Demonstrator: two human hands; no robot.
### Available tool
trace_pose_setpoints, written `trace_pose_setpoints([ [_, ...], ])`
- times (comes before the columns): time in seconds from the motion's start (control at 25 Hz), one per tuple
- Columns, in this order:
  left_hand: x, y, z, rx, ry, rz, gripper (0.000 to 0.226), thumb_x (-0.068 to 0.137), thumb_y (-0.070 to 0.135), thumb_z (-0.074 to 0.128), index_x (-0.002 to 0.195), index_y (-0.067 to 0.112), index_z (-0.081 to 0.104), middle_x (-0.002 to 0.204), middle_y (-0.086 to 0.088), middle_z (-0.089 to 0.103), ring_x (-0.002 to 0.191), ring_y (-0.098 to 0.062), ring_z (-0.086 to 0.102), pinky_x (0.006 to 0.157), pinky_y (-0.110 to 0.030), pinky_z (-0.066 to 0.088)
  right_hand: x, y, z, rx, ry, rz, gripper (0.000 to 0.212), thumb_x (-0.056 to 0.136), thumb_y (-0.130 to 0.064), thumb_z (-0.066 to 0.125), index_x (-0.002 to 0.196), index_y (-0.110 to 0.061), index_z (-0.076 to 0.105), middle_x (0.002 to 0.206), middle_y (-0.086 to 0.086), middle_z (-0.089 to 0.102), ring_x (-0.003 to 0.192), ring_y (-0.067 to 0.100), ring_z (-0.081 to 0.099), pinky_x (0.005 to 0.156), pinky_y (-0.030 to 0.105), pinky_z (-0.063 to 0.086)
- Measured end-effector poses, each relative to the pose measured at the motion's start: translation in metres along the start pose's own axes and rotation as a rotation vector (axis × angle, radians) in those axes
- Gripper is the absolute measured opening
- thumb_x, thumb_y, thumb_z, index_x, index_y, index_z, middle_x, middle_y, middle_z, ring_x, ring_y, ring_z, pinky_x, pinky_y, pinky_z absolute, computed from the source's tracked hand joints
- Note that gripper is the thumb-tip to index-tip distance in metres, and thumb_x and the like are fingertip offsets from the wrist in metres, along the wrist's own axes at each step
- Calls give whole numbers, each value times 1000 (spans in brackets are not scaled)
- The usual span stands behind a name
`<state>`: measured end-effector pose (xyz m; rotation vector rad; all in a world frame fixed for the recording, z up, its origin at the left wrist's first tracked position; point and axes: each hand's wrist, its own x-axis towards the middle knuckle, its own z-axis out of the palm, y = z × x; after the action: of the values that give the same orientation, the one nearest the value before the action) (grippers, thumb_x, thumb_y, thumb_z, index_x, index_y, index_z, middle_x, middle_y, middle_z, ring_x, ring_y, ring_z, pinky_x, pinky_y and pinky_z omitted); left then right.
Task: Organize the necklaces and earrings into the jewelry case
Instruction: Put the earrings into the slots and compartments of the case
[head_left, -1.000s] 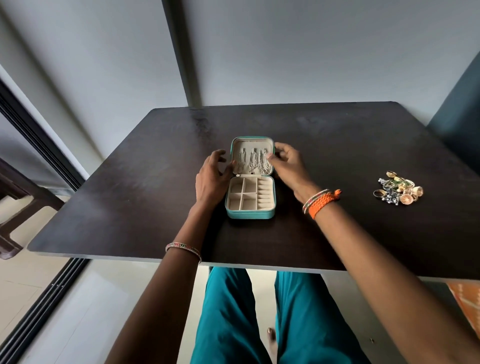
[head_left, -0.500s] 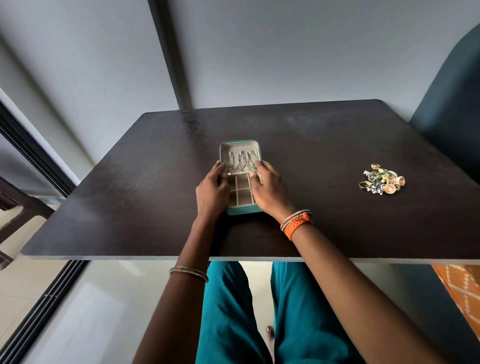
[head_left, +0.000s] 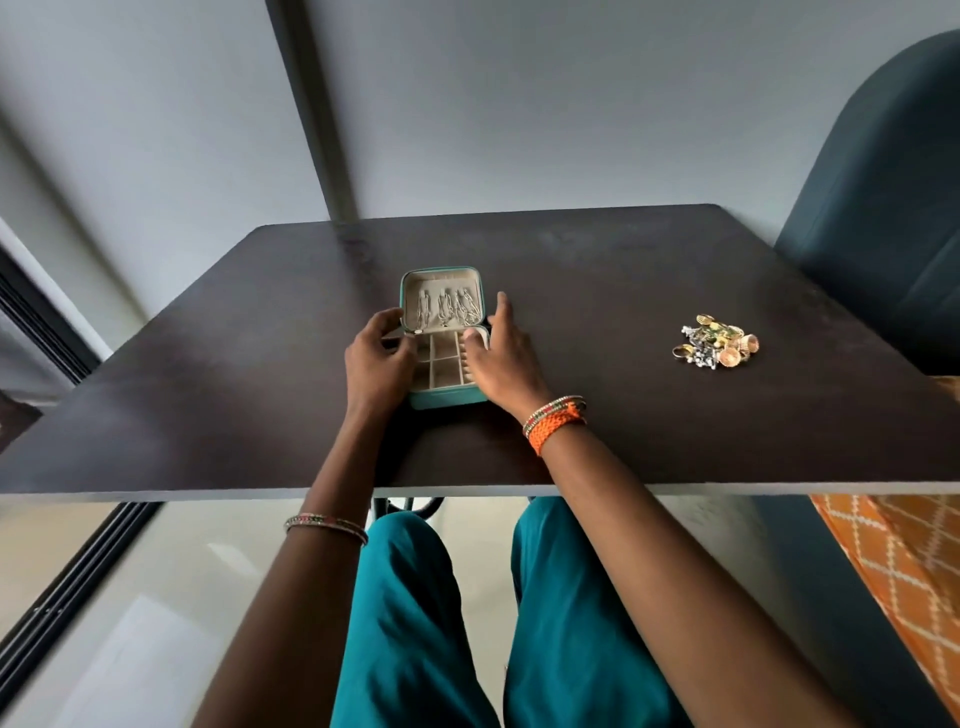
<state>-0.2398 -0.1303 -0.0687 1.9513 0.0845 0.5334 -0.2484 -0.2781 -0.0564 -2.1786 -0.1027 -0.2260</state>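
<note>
A teal jewelry case (head_left: 447, 399) lies open at the table's middle. Several silver necklaces (head_left: 447, 307) hang in its raised lid, and the beige compartments of the base (head_left: 442, 370) look empty. My left hand (head_left: 378, 359) curls its fingers round the case's left side by the hinge. On the right side my right hand (head_left: 501, 358) lies with fingers straight beside the lid and its thumb on the base's right rim. A pile of gold and silver earrings (head_left: 717, 345) sits on the table far to the right, away from both hands.
The dark table (head_left: 208, 395) has its near edge just below my wrists. A dark teal chair back (head_left: 878, 208) stands at the table's right side. An orange patterned cloth (head_left: 904, 566) lies low on the right, and a window frame runs along the left.
Both hands slid off the top of the base tray to the case's sides, uncovering the compartments. My right hand's fingers straightened beside the lid.
</note>
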Motion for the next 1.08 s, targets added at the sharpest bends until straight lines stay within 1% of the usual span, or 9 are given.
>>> trace_pose_setpoints([
  [0.12,-7,6,-3,27,41,48,33,85,12,54,116,10,63,110,-6,68,101,-22,65,86,-34,54,-1,0,0,12,6,-21,63,97,-26,41,149,-6,11,137,19,50,117,36,54,96,40,45],
  [0.28,-44,32,7,392,217,420,35,78,21,48,108,15,63,108,-4,67,104,-27,56,89,-38,40,-5,-2,-9,67,204,-14,48,94,-22,43,138,-9,35,126,16,58,113,34,56,89,37,44],
  [0.4,-68,68,35,302,123,646,29,76,18,47,99,14,65,101,-3,68,101,-24,54,88,-37,40,-11,14,-44,83,404,-93,34,83,-14,49,116,-12,59,109,9,68,102,29,62,88,41,49],
  [0.52,-62,94,74,157,-60,591,22,80,11,50,95,17,66,96,3,70,97,-21,55,78,-28,40,-16,51,-102,-74,543,-161,23,77,-11,50,88,-18,69,92,4,73,92,27,66,82,43,52],
  [0.64,-50,104,128,165,-329,546,18,84,16,54,96,21,67,95,7,69,97,-17,57,75,-23,38,-14,97,-162,-213,647,-58,25,73,-14,45,76,-22,68,85,1,71,88,28,63,80,44,50],
  [0.76,-48,103,177,157,-525,498,17,88,23,57,101,18,67,103,3,69,103,-18,57,82,-24,39,1,133,-204,-161,574,69,24,79,-10,48,73,-21,69,70,-2,67,63,13,59,62,31,48],
  [0.8,-46,101,188,128,-546,438,18,89,22,57,102,16,67,103,1,69,102,-18,59,83,-23,40,9,141,-212,-119,500,107,22,82,-9,52,74,-19,70,69,-4,66,63,10,59,62,30,49],
  [0.92,-31,97,204,25,-497,171,15,89,23,55,98,18,67,97,-2,72,96,-18,65,83,-26,47,31,158,-220,-20,318,167,11,76,-25,65,69,-22,73,78,-4,72,85,14,67,87,40,54],
  [1.08,-10,101,211,180,-464,105,16,87,37,52,94,29,64,88,11,72,91,-13,65,75,-27,41,47,165,-223,-18,229,186,13,71,-31,70,65,-19,73,73,-3,72,79,14,66,88,42,52],
])
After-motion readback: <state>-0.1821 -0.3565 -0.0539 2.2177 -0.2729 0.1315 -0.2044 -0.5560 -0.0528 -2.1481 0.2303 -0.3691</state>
